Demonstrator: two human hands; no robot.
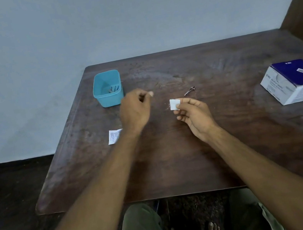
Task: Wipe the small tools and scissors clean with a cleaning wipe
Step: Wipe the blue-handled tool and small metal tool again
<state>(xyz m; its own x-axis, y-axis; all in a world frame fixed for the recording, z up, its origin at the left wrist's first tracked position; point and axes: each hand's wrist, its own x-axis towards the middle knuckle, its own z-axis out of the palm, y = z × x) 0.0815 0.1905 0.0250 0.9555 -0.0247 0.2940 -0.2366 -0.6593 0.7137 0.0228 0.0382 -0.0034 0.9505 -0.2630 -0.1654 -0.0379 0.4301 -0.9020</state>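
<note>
Two hands hovered over the table (232,141). The right hand (193,115) pinched a small white wipe (175,104) between thumb and fingertips, holding it by one edge so most of the pad stood free. The left hand (135,109) was curled nearly closed; something thin may have been caught in its fingers, though blur hid it. Just beyond the wipe lay a small metal tool (190,90), apart from both hands. More tools sat in the blue tub (107,88) past the left hand. Slim, stiff and probably slippery, the tool looked best gripped at its thicker end; the wipe was soft and limp.
</note>
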